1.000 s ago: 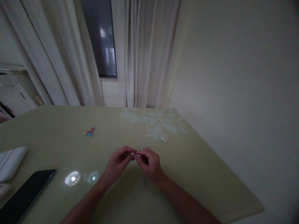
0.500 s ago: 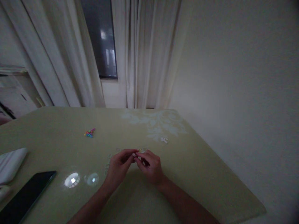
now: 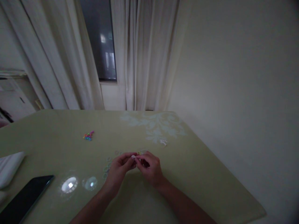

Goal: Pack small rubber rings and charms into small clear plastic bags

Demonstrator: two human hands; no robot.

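Fingers (image 3: 129, 164) of left hand (image 3: 118, 168) and right hand (image 3: 151, 167) pinch a tiny whitish piece (image 3: 133, 156) over glossy tabletop (image 3: 198, 174).

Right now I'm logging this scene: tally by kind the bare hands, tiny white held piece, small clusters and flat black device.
Left hand, right hand: 2
Tiny white held piece: 1
Small multicoloured cluster, white cluster: 2
Flat black device: 1
Total: 6
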